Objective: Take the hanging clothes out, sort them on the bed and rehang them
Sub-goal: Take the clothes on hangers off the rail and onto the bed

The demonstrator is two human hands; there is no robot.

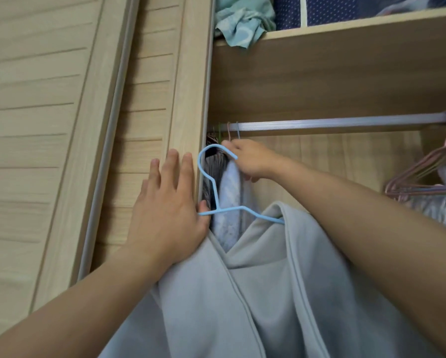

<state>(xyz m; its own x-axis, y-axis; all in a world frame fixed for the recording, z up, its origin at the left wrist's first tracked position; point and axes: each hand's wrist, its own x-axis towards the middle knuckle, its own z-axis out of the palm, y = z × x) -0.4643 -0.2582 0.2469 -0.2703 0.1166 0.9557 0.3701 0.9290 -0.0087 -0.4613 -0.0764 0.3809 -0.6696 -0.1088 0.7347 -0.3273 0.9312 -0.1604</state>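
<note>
Left hand (pixel 170 202): fingers straight and flat against the wardrobe door frame (pixel 188 86), thumb hooked over the shoulder wire of the blue hanger (pixel 211 182), so pinning it more than gripping it.
Right hand (pixel 250 161): reaching in just under the rail (pixel 333 124), fingers curled around the necks of the hangers still up there; exactly which hook it has, can't tell.
Grey garment (pixel 255 293): draped on the blue hanger, off the rail and well below it, hanging down between the two forearms. Looks soft and a bit heavy, smooth knit, probably slides off thin wire easily.
Blue hanger again: thin coated wire, springy, hook free and pointing up toward the rail. Best grabbed at the neck under the hook, not by the fabric.
Still hanging: pale blue garment (pixel 229 197) and something dark striped (pixel 214 166), squeezed at the left end of the rail beside the frame. Tight pack, likely to snag on each other, so lift hooks one at a time.
Right end of the rail: bunch of pink wire hangers (pixel 418 177).
Above the rail: shelf (pixel 346 24) with crumpled teal cloth (pixel 242 24).
</note>
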